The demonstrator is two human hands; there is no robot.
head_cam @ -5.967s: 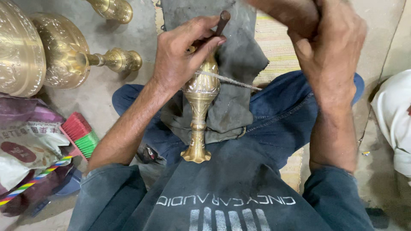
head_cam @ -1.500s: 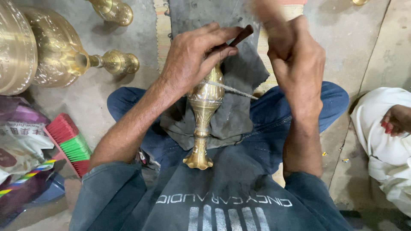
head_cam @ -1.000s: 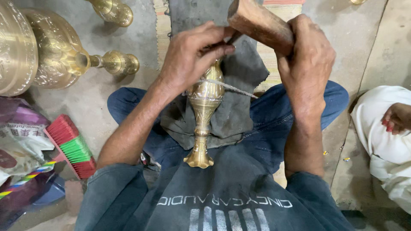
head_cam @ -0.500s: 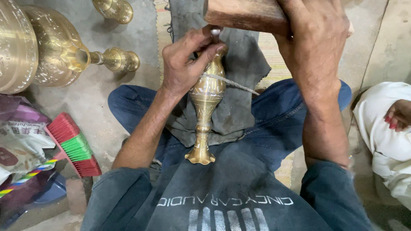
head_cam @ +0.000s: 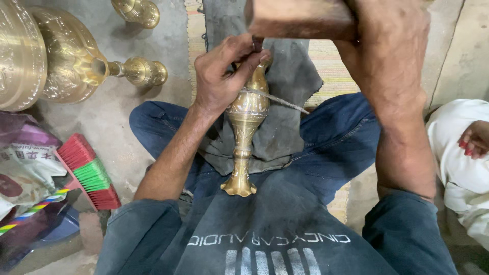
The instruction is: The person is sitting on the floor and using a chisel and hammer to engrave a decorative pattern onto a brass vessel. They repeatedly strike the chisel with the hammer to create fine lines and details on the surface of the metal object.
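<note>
A slim brass vase (head_cam: 244,133) lies along my lap on a dark grey cloth (head_cam: 285,102), its flared foot toward me. My left hand (head_cam: 224,74) rests on the vase's upper body and pinches a small dark chisel (head_cam: 257,45) upright against the metal. My right hand (head_cam: 387,46) is raised close to the camera, gripping a wooden mallet (head_cam: 298,19) that hangs just above the chisel's top. A thin metal rod (head_cam: 277,99) crosses the vase's shoulder.
Large embossed brass vessels (head_cam: 56,56) and a brass stand (head_cam: 140,71) lie on the concrete floor at left, another brass piece (head_cam: 136,10) at the top. A red and green brush (head_cam: 86,170) and plastic bags (head_cam: 25,168) are at lower left. Another person in white (head_cam: 463,153) sits at right.
My right hand has come up with the wooden mallet, now closer to the camera above the chisel. My left hand stays on the vase with the chisel.
</note>
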